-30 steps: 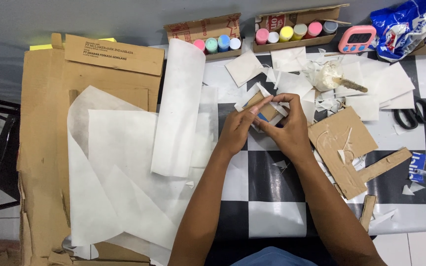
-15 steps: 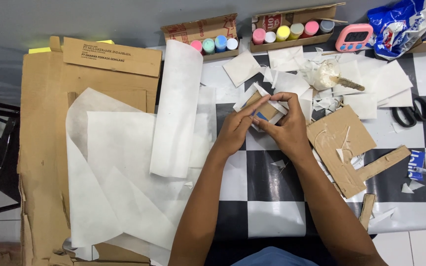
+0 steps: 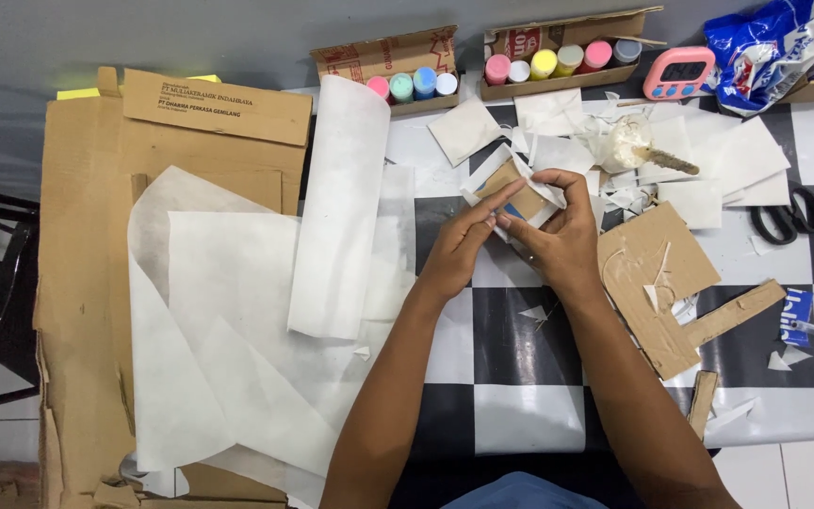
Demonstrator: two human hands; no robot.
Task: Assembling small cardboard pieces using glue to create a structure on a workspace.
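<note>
Black-and-white checked desk; white paper sheets at centre left over brown cardboard. Pink timer, blue-and-white bag upper right; pastel paint pots at top centre.

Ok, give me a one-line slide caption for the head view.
Both hands, left hand and right hand, press white paper around a small cardboard piece above a checkered table strewn with paper scraps.

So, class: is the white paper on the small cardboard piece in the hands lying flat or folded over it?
Folded over. The white paper wraps the cardboard piece's edges, left hand and right hand pressing it.
</note>
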